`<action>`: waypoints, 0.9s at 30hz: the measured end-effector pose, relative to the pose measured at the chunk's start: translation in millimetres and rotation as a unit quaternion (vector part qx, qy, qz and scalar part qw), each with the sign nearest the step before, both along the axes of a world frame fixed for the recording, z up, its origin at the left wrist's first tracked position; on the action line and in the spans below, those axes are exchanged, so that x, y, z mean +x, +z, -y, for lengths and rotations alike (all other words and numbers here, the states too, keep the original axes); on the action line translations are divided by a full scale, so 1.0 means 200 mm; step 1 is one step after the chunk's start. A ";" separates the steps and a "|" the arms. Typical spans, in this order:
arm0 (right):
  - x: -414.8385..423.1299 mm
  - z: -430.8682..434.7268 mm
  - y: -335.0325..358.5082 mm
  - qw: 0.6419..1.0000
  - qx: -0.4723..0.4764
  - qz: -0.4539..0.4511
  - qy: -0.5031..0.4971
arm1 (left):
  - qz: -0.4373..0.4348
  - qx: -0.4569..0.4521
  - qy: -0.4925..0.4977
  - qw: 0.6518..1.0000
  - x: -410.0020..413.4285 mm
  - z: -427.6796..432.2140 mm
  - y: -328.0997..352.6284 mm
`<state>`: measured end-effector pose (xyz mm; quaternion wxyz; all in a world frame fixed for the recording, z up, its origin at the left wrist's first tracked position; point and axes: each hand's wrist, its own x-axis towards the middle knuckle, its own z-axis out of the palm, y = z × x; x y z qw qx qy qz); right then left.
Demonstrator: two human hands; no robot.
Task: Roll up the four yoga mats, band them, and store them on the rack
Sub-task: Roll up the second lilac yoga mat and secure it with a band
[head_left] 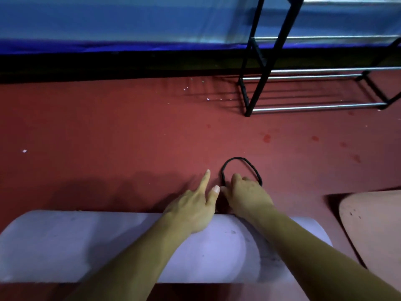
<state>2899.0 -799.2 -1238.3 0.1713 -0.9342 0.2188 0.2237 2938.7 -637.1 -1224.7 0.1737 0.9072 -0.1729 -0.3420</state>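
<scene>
On the red floor (pixel 108 131), head view: one lavender mat (pixel 65 242) lies rolled across the near edge, not yet banded.
Band (pixel 238 158): a black loop flat on the floor just beyond the roll, its far arc clear and its near side under the right hand.
Right hand (pixel 245 196): reaches over the roll, knuckles up, fingers curled down on the band's near side and apparently pinching it.
Left hand (pixel 195 205): forearm crosses the roll; index finger straight and pointing ahead, thumb out, holding nothing, its thumb tip just beside the right hand.
Rack (pixel 258 68): black frame with chrome bars at upper right, well apart from the roll; no mat shows on the bars in view.
Peach mat (pixel 373 224): a rounded corner lies flat at the right edge, seemingly unrolled.
Progress: early by this evidence, with one mat rolled and banding about to begin; racking and the other mats remain.
</scene>
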 end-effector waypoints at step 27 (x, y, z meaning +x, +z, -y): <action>-0.77 0.07 0.26 0.955 0.063 0.269 0.107 | 0.057 -0.039 -0.098 0.993 -0.22 -0.10 0.11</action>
